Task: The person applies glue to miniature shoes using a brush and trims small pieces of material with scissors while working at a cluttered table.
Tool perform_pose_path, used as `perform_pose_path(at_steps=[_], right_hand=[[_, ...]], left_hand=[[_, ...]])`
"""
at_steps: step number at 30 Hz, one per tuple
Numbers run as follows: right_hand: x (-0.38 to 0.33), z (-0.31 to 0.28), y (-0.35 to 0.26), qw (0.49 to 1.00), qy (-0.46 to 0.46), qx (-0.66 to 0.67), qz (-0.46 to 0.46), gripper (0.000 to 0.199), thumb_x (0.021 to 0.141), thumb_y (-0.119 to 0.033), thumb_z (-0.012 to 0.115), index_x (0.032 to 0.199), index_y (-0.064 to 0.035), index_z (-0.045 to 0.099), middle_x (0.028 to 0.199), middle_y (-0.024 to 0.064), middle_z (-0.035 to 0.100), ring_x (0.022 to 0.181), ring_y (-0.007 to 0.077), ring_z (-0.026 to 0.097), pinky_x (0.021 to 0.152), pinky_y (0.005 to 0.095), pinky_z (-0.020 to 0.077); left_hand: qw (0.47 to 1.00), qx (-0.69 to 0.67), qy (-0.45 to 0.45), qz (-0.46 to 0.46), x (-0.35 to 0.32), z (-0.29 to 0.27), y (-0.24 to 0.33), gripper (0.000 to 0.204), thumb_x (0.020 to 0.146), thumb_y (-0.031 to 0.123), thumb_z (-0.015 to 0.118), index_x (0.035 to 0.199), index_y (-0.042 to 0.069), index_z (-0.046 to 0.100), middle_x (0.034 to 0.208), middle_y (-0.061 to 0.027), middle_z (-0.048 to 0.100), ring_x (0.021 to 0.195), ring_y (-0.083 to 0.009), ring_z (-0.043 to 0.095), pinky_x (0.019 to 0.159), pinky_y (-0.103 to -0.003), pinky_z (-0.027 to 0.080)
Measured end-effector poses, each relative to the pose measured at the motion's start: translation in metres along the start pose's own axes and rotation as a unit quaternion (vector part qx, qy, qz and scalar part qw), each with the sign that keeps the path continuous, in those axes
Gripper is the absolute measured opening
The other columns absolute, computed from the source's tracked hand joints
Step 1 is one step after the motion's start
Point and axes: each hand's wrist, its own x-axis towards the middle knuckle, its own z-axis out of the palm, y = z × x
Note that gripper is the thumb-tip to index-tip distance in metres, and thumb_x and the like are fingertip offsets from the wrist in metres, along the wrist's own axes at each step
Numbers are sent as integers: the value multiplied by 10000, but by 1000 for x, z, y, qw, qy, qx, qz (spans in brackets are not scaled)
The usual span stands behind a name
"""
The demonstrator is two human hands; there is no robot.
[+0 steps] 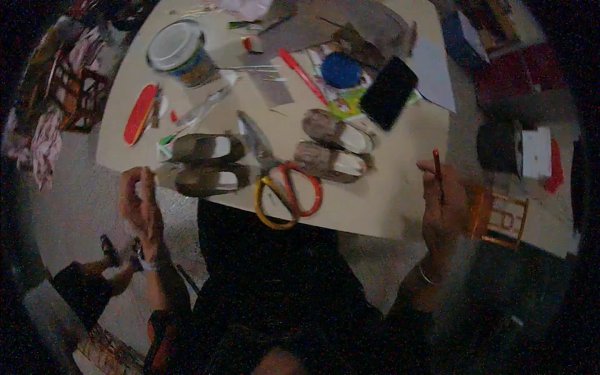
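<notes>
My right hand [440,203] is at the table's right front edge, its fingers closed around a slim dark-red pencil or pen [437,169] that points up. Off the left front corner is my left hand [140,203], fingers curled in; whatever they may pinch is too dim to make out. Between the hands lie two pairs of small brown shoes with pale insoles, a left pair [194,150] and a right pair [322,156]. Large scissors [269,164] rest between the pairs, blades pointing away, with one yellow and one red-orange handle loop overhanging the front edge.
Farther back on the table [387,203] are a lidded tub [181,53], a red oval thing [140,115], a red stick-like tool [303,76], a round blue thing [340,69], a black phone [389,94] and grey fabric [350,22]. A wooden chair [506,219] stands at right.
</notes>
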Motion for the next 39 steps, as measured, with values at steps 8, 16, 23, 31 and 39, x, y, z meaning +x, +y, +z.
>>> perform_pose_path(at_steps=[8,16,23,31,39], right_hand=[[-14,21,21,983,-149,-101,-32,144,906,-158,627,921,-16,646,795,127,650,690,236,616,647,344,477],[-16,26,34,958,-232,-157,66,230,833,-207,665,883,13,618,770,169,655,687,297,631,660,389,486],[-14,27,49,962,-243,-80,97,211,835,-182,646,883,9,570,809,155,617,706,238,579,658,365,467],[-10,26,61,952,-273,-54,126,201,860,-183,632,857,0,551,751,96,578,685,195,526,631,359,436],[-5,23,51,956,-265,-105,70,302,863,-266,660,839,14,547,690,124,565,630,226,515,589,367,420]], left_hand=[[1000,18,-5,-3,-1,-2,2,145,945,115,593,857,1,580,797,-49,582,766,-135,540,707,-286,435],[999,29,-3,20,12,-11,-4,97,902,55,621,847,-14,582,813,-85,583,758,-168,566,700,-290,447],[997,11,-35,68,28,-7,-13,85,878,44,629,857,-25,584,839,-106,568,750,-198,563,694,-310,460],[998,-8,-63,14,39,-4,-7,68,882,39,636,900,-15,599,898,-93,558,741,-150,582,632,-261,470],[996,50,-51,57,66,11,-11,141,840,113,683,947,43,624,930,-113,577,783,-255,591,692,-353,458]])
